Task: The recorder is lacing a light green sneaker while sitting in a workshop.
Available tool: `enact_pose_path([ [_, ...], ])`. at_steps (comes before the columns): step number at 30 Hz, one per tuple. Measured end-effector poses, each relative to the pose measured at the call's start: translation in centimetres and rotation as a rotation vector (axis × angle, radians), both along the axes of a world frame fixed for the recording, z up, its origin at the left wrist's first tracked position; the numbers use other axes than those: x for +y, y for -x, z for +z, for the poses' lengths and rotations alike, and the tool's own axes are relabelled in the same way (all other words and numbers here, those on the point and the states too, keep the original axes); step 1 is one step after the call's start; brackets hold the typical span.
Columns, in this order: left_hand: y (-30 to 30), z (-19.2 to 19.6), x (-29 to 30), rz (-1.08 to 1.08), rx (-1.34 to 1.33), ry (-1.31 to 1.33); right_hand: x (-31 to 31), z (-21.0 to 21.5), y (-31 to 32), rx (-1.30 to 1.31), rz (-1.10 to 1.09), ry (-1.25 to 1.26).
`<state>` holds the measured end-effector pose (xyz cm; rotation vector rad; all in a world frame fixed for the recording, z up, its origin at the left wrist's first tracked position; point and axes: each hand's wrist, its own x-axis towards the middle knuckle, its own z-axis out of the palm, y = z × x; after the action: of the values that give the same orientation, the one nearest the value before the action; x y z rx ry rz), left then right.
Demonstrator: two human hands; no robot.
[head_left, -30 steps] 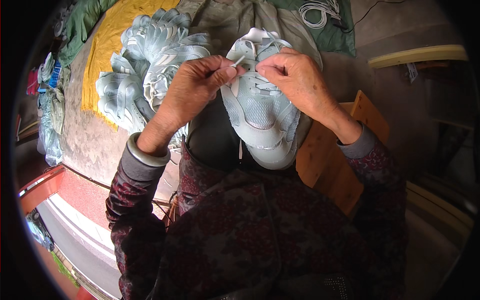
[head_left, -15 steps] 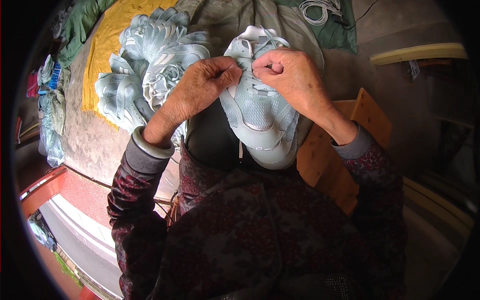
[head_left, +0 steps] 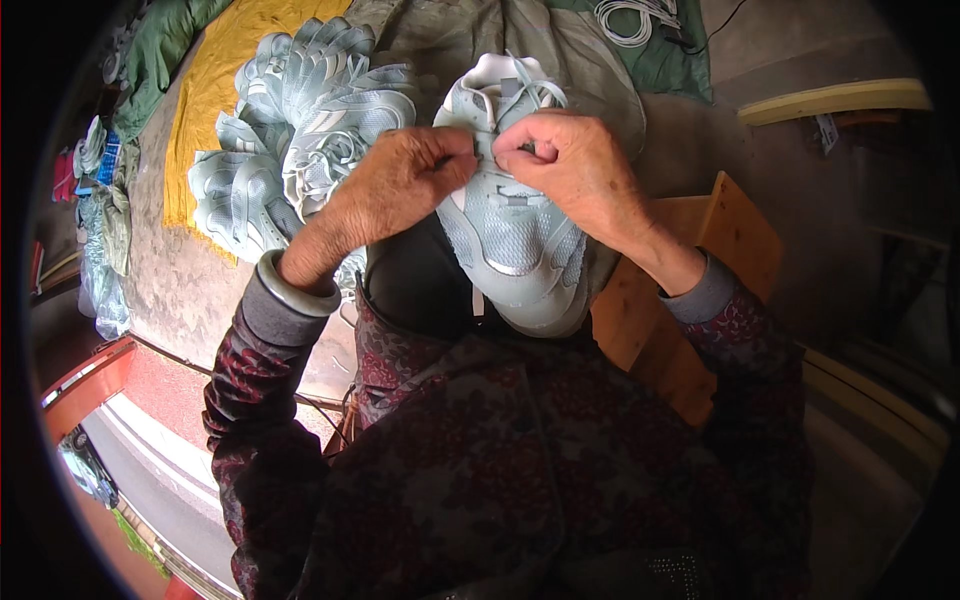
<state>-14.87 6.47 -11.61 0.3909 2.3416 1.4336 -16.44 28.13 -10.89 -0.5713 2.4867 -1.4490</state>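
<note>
While the shoe [head_left: 515, 235] sits just ahead of the jacket [head_left: 455, 430], toe toward it, both hands meet over its lacing. Left hand [head_left: 405, 182]: thumb and index pinched together; can't tell what's between. Right hand [head_left: 582, 172]: fingers curled, thumb near index, any hold hidden. Shoe pile [head_left: 325, 112] left, overlapping yellow cloth [head_left: 192, 135]. Wooden board [head_left: 742, 250] right; cable [head_left: 632, 25] on green cloth [head_left: 690, 75] beyond.

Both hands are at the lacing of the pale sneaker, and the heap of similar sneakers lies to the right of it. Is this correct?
Not quite: the head view shows the heap of similar sneakers to the left of the pale sneaker. The left hand and right hand are indeed at its lacing.
</note>
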Motion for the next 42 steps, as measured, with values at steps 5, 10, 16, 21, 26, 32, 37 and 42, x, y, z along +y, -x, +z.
enact_pose_path([
  [5,-3.1,-1.2,-0.5,0.035,-0.110,-0.097,-0.3,-0.9,-2.2,0.093,0.037,0.030],
  [10,-3.6,-1.6,-0.9,0.092,0.031,-0.031,-1.4,-0.8,-1.9,0.221,0.108,-0.068],
  [16,-1.7,-1.2,-0.1,0.082,0.010,-0.015,-0.7,-0.5,-1.1,0.104,0.034,-0.136],
  [21,-1.5,0.3,0.6,0.089,0.124,0.132,-0.2,-0.5,-1.0,0.046,0.002,-0.094],
  [26,-1.0,0.4,0.7,0.007,0.247,0.252,0.2,-0.9,-0.9,0.081,-0.011,-0.045],
  [32,-1.4,1.4,1.7,0.006,0.389,0.338,0.2,-1.0,-0.9,0.094,0.013,-0.075],
  [37,-0.9,1.8,1.6,-0.037,0.284,0.331,0.1,-0.5,-1.0,0.091,0.032,-0.072],
  [42,-0.9,1.1,0.7,0.000,0.153,0.240,0.2,-0.4,-0.4,-0.008,0.019,-0.086],
])
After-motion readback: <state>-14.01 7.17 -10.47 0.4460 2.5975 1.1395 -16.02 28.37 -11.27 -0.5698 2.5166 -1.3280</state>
